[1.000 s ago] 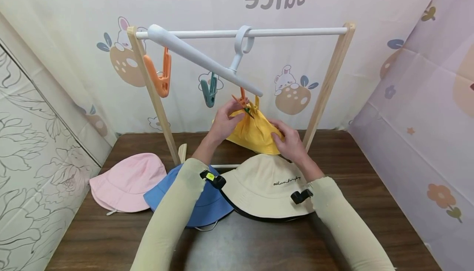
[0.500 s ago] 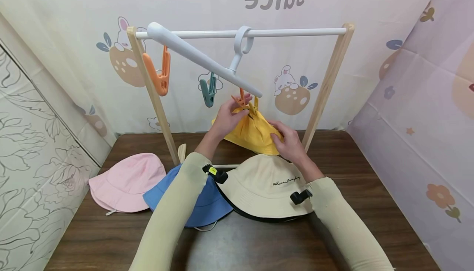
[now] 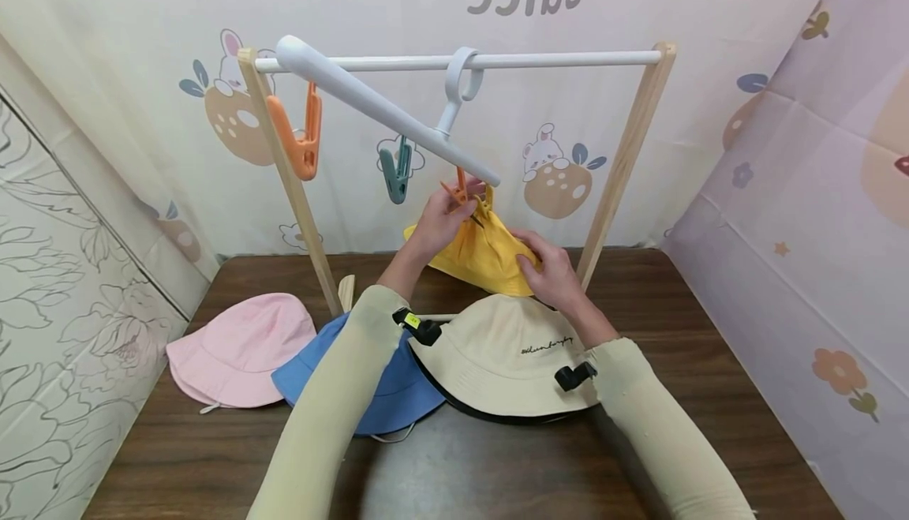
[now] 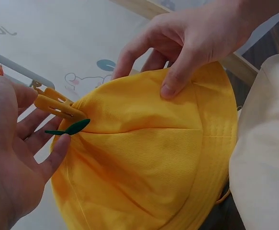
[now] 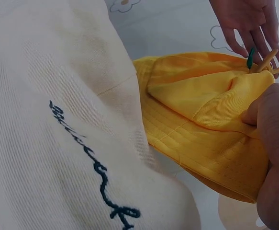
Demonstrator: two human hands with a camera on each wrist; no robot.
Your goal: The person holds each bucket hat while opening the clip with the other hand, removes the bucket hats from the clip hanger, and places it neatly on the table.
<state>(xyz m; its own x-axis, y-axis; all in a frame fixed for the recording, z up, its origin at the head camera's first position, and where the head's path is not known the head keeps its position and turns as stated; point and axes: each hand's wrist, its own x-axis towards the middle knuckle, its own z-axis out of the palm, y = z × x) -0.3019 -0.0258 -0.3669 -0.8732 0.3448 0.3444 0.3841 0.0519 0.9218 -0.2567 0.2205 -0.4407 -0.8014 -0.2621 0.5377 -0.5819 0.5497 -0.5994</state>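
Note:
A yellow bucket hat (image 3: 490,256) with a green leaf (image 4: 77,127) on its crown hangs tilted from a yellow clothespin (image 4: 58,104) under the white hanger (image 3: 383,106). My left hand (image 3: 440,224) is at the crown. In the left wrist view its thumb touches the hat by the leaf and the other fingers lie about the clothespin, loosely extended. My right hand (image 3: 554,271) pinches the hat's side near the brim, thumb on the outer cloth. Its other fingers are partly hidden behind the hat. An orange clothespin (image 3: 458,188) hangs just beside my left hand.
The hanger hooks over a white rail (image 3: 568,59) on a wooden-legged rack (image 3: 628,157). Another orange clothespin (image 3: 301,137) and a teal clothespin (image 3: 395,173) hang from it. A pink hat (image 3: 241,346), blue hat (image 3: 398,394) and cream hat (image 3: 511,362) lie on the brown table (image 3: 682,402).
My left hand has moved slightly to the right and closer against the crown, its thumb now covering the leaf in the head view. The right hand keeps its hold on the hat.

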